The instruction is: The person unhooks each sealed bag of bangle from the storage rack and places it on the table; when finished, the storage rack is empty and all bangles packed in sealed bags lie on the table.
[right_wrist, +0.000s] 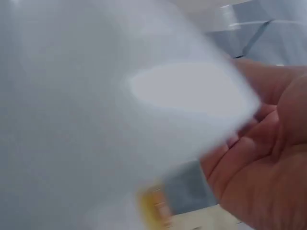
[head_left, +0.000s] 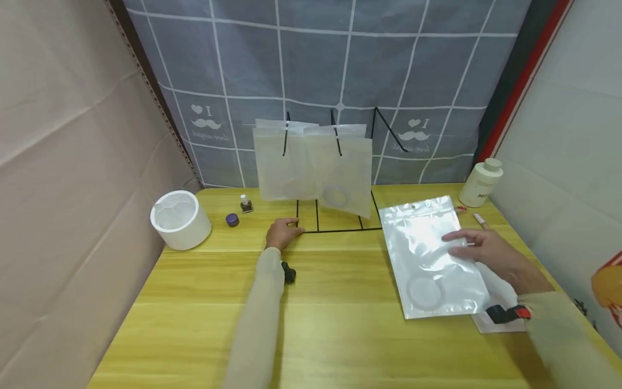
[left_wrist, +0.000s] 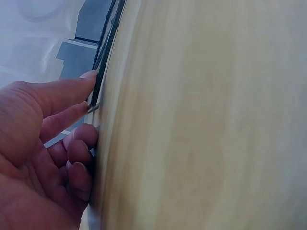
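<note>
Head view: holding the silver pouch (head_left: 423,265) near its right edge with the right hand (head_left: 495,256), over the right part of the yellow table (head_left: 350,335), just beside the wire rack (head_left: 335,231) and overlapping a white packet (head_left: 498,287). Touching the rack's front left corner with the left hand (head_left: 282,233).

Step in hand, as judged: handling the pouch while bracing the rack. For best results, press the corner lightly, without tugging the wire; likely otherwise to sway the left hanging pouch (head_left: 284,173) and the right hanging pouch (head_left: 345,170). Pinch the silver pouch firmly enough against slipping, gently enough against creasing. Mind the tip of the bare hook (head_left: 391,129), a probable snag for thin film. Pass clear of the white bottle (head_left: 480,185).

Left wrist view: showing more clearly than from above a thumb and index finger closed on the black wire, with the remaining fingers curled toward the palm. Right wrist view: showing, blurred, a palm close up, with fingers closed at the pouch's edge; cannot tell the number of fingers bearing on it. Only from the head: the pouch's round outline low down, plus the white cylinder (head_left: 187,229) at far left.
</note>
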Demonstrator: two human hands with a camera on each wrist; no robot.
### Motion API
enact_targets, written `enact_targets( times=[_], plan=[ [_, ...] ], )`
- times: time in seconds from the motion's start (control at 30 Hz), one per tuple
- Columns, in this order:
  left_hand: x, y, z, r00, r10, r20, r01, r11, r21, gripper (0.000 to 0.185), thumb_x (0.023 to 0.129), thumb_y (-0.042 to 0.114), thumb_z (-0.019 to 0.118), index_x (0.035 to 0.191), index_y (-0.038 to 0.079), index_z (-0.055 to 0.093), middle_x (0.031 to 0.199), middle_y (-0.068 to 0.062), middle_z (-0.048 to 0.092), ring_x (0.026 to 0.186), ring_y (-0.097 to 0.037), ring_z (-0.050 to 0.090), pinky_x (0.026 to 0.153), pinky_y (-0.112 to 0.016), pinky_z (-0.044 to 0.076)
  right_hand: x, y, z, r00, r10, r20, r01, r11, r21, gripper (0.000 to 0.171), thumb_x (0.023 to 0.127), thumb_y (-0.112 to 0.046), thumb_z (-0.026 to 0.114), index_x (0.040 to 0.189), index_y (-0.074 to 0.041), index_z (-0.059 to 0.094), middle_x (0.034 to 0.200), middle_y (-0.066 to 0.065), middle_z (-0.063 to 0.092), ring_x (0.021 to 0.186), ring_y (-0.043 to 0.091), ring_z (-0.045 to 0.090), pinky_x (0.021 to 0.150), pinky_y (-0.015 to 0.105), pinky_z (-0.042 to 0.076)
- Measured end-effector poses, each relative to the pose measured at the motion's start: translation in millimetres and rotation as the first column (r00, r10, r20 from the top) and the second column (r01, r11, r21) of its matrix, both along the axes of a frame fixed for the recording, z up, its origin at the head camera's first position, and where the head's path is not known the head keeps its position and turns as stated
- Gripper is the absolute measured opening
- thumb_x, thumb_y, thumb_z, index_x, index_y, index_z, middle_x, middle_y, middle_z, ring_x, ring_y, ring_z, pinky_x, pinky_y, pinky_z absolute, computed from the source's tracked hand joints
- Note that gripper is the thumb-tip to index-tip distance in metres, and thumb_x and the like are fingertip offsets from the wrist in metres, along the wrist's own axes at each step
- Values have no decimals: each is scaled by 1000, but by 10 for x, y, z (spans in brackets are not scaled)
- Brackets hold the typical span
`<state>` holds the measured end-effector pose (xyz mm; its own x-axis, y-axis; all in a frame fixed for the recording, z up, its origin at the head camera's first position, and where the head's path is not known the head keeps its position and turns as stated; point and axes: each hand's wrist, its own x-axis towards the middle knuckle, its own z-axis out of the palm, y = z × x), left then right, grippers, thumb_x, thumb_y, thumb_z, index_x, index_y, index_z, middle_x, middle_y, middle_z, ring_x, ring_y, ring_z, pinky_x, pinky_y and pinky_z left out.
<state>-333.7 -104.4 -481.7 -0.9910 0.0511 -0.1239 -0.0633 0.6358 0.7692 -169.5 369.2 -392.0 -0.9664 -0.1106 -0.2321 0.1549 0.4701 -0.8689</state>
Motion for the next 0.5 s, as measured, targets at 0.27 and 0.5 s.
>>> enact_targets(
  times=[0.27, 0.5],
  plan=[
    [-36, -15, -29, 1000, 11, 23, -12, 1000, 15, 46, 91, 30, 76, 134, 18, 68, 145, -10, 58, 135, -35, 51, 110, -55, 41, -149, 7, -679, 996, 54, 73, -66, 983, 171, 44, 87, -20, 80, 123, 3, 68, 116, 14, 61, 84, 14, 49, 63, 26, 47],
    [-21, -11, -4, 1000, 18, 24, -19, 1000, 24, 46, 92, 30, 76, 135, 18, 67, 146, -10, 57, 136, -35, 49, 110, -55, 40, -245, 1, -714, 986, 153, -58, -120, 918, 379, 27, 81, -17, 84, 104, -3, 77, 103, 9, 71, 92, 17, 53, 75, 28, 43]
  ],
)
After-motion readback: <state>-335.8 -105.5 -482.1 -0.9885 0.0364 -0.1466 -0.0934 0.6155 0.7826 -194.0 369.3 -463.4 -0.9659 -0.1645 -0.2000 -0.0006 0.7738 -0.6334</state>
